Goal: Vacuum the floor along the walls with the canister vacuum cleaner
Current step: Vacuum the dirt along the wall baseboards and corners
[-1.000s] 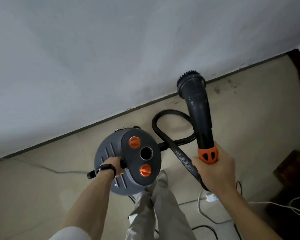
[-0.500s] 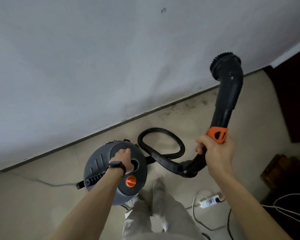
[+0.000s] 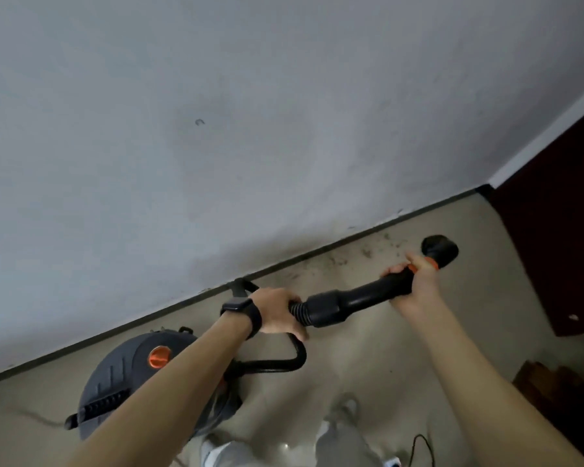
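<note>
A grey canister vacuum (image 3: 115, 382) with an orange knob stands on the beige floor (image 3: 368, 365) close to the grey wall (image 3: 250, 129). Its black ribbed hose (image 3: 284, 362) loops up to a black wand (image 3: 361, 298) held level above the floor. My left hand (image 3: 277, 313), a dark watch on its wrist, grips the hose just behind the wand's collar. My right hand (image 3: 415, 284) grips the wand near its orange ring, behind the round brush nozzle (image 3: 440, 249). Dark dust and debris (image 3: 368, 252) lie along the baseboard under the nozzle.
A dark red-brown cabinet or door (image 3: 553, 230) stands at the right by the corner. Dark wooden pieces (image 3: 560, 392) lie at the lower right. A black cable (image 3: 418, 446) and a white plug sit near my feet; a thin cord (image 3: 41, 420) trails left of the canister.
My left hand has left the canister top and taken the hose behind the wand. The wand has swung down from upright to level, its nozzle now low over the dusty floor by the wall.
</note>
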`<state>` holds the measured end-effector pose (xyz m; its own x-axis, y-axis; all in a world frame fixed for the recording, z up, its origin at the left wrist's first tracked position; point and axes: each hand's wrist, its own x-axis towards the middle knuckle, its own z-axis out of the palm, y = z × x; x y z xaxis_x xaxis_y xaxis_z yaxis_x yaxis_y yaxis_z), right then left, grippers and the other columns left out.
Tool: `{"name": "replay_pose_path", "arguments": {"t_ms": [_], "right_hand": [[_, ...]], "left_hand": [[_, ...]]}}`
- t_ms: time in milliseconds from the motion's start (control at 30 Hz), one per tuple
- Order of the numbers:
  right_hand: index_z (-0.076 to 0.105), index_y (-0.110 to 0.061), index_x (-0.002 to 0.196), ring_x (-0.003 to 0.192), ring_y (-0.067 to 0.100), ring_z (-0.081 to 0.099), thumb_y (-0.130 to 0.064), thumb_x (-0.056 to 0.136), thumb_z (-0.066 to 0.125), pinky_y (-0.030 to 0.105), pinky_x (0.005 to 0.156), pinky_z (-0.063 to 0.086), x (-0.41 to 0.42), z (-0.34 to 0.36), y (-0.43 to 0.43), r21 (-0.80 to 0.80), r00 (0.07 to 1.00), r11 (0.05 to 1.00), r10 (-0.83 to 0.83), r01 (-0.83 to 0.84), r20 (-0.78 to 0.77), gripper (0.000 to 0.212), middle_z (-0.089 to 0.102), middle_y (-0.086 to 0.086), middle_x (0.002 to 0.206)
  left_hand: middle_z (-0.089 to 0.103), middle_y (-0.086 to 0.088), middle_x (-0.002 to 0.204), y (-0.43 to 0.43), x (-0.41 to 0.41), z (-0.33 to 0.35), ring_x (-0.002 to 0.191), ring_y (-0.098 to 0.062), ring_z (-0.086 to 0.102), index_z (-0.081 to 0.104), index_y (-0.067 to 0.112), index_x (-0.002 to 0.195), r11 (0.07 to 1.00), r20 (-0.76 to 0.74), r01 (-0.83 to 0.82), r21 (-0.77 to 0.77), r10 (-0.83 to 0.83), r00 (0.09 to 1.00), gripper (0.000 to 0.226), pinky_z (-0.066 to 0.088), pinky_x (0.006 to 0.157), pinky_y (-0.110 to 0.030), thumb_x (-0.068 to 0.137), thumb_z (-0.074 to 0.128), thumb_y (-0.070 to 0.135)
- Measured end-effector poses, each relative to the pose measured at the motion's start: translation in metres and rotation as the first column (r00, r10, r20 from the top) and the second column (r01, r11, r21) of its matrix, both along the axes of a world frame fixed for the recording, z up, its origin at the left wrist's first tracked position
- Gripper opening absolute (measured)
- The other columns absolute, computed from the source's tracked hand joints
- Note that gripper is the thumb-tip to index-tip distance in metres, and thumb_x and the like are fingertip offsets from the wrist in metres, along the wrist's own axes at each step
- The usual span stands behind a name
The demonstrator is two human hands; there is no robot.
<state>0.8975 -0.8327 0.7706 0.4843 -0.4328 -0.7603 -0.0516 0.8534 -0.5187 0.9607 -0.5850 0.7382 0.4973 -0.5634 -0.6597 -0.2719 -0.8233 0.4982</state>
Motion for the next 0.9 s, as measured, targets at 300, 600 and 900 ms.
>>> {"name": "replay_pose_path", "arguments": {"t_ms": [300, 600, 900], "right_hand": [[0.050, -0.010, 0.102, 0.067, 0.020, 0.058, -0.022, 0.103, 0.062, 0.046, 0.071, 0.054, 0.020, -0.068, -0.078, 0.154, 0.907, 0.930, 0.361, -0.333, -0.216, 0.017, 0.054, 0.006, 0.078], [0.054, -0.012, 0.116, 0.068, 0.019, 0.065, -0.028, 0.097, 0.071, 0.041, 0.094, 0.056, 0.066, -0.111, -0.080, 0.169, 0.850, 0.880, 0.473, -0.444, -0.231, 0.029, 0.060, 0.004, 0.078], [0.052, -0.008, 0.111, 0.101, 0.040, 0.067, -0.028, 0.099, 0.070, 0.066, 0.094, 0.049, 0.100, -0.113, -0.102, 0.307, 0.573, 0.633, 0.774, -0.711, -0.269, 0.029, 0.067, 0.019, 0.118]], "left_hand": [[0.068, 0.004, 0.107, -0.080, -0.032, -0.020, 0.102, -0.023, 0.063, 0.065, 0.029, 0.107, 0.948, -0.145, -0.098, 0.303, 0.148, 0.978, 0.049, 0.053, 0.091, -0.036, 0.065, 0.080, 0.049], [0.064, 0.002, 0.111, -0.117, -0.017, -0.064, 0.101, -0.020, 0.059, 0.061, 0.024, 0.114, 0.857, -0.229, -0.400, 0.325, 0.482, 0.846, 0.059, 0.050, 0.090, -0.035, 0.063, 0.085, 0.041], [0.067, 0.001, 0.112, -0.174, 0.033, -0.077, 0.104, -0.021, 0.063, 0.065, 0.023, 0.120, 0.876, -0.368, -0.339, 0.342, 0.457, 0.810, 0.064, 0.053, 0.093, -0.038, 0.064, 0.081, 0.048]]}}
